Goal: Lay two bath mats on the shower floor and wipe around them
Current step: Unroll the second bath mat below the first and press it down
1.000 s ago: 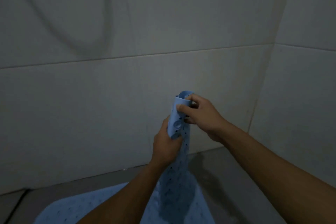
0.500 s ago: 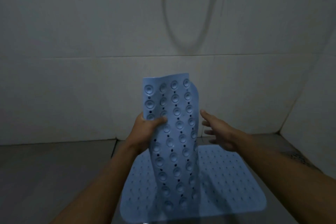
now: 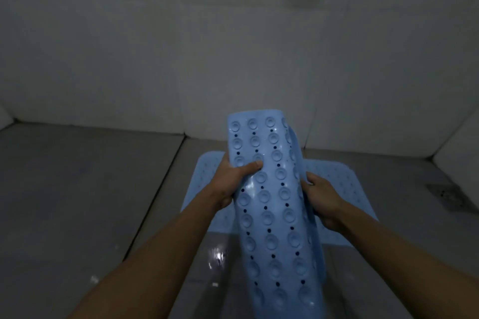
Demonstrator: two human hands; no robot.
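Left hand (image 3: 234, 176) gripping the left edge of a blue bath mat (image 3: 274, 204) held upright, suction cups facing the viewer, right hand (image 3: 320, 195) apparently curled round its right edge, second mat (image 3: 344, 184) flat on the wet shower floor (image 3: 77, 202) behind, drain (image 3: 447, 195) at far right.

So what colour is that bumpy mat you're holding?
Light blue rubber bath mat, dotted with suction cups; head view.

No readable text, labels or numbers anywhere.
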